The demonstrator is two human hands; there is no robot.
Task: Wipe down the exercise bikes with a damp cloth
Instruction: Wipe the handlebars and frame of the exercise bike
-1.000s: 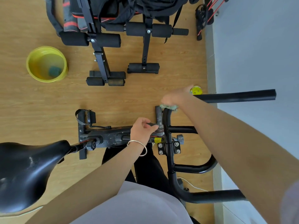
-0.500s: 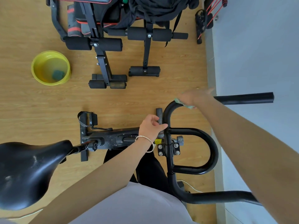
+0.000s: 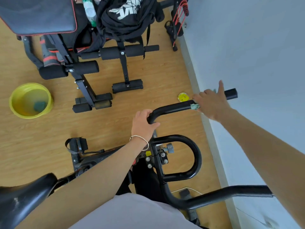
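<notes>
At frame centre: handlebar (image 3: 173,108) bend is gripped by left hand (image 3: 143,124) | right of centre: cloth (image 3: 195,106) is held on the bar by right hand (image 3: 212,103), fingers curled, thumb raised | hands apart

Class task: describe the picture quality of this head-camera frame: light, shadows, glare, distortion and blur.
Head view: soft, even daylight with faint shadows; bright sheen on the black handlebar and saddle; wide-angle distortion bows the skirting board; right hand and cloth slightly smeared, the rest fairly sharp.
</notes>
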